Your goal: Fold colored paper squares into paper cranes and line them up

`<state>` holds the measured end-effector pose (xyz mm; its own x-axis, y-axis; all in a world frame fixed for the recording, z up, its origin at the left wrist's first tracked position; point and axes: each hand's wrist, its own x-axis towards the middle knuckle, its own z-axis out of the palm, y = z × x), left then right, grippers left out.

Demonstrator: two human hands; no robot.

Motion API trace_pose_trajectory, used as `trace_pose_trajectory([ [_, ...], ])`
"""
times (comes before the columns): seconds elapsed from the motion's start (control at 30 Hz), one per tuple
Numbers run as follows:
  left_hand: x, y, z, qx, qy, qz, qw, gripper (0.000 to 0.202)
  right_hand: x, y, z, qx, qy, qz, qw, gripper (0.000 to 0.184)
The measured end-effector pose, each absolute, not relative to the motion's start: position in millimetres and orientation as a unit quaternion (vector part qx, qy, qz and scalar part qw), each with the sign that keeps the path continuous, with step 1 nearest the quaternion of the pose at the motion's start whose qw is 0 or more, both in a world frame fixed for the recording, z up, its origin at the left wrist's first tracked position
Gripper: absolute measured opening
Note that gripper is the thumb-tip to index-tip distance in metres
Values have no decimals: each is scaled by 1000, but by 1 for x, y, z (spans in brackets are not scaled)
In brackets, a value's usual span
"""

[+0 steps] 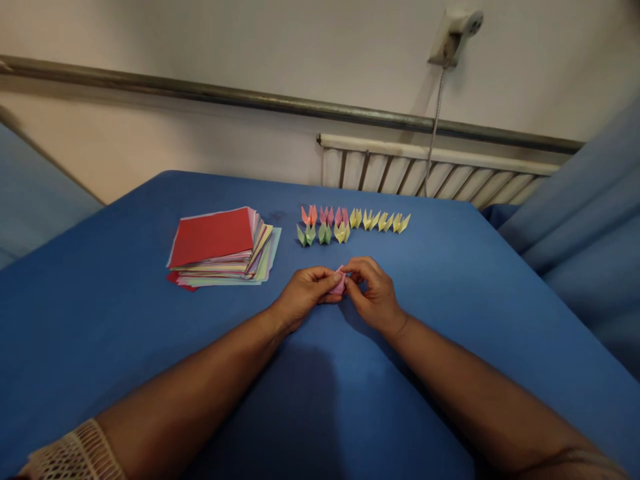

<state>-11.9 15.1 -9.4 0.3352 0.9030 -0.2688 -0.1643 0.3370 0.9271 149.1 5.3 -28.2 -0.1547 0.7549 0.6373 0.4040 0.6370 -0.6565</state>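
A small folded piece of pink paper (339, 287) is held between my two hands above the blue table. My left hand (307, 291) pinches it from the left, thumb on top. From the other side, the thumb and fingers of my right hand (373, 290) close on its right edge. Fingers cover much of the paper, so its full shape is hidden. Just beyond my hands stand several folded paper figures with pointed tips: a back row with red, pink and yellow ones (371, 220), and a front row with green ones (325, 233) and a pale yellow one (342, 232).
A thick stack of coloured paper (215, 237), red sheet on top, lies on the blue tablecloth (125, 307) to the left. Behind the table are a radiator (390, 167), a metal pipe (250, 98) and a wall socket with a cord (453, 40). Blue curtains (580, 220) hang at both sides.
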Motion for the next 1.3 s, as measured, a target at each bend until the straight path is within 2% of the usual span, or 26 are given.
trace_pose_trajectory([
  [0.37,-10,15,-9,438,441,381,684,32,149,2,-27,-418,-745,139,500,18],
  [0.53,-11,16,-12,448,431,387,681,32,147,1,-25,-417,-747,143,498,22],
  [0.73,-11,16,-13,451,428,385,682,32,148,0,-22,-413,-747,138,502,14],
  [1.3,-12,15,-13,460,415,386,683,33,149,-1,-20,-404,-768,130,479,25],
])
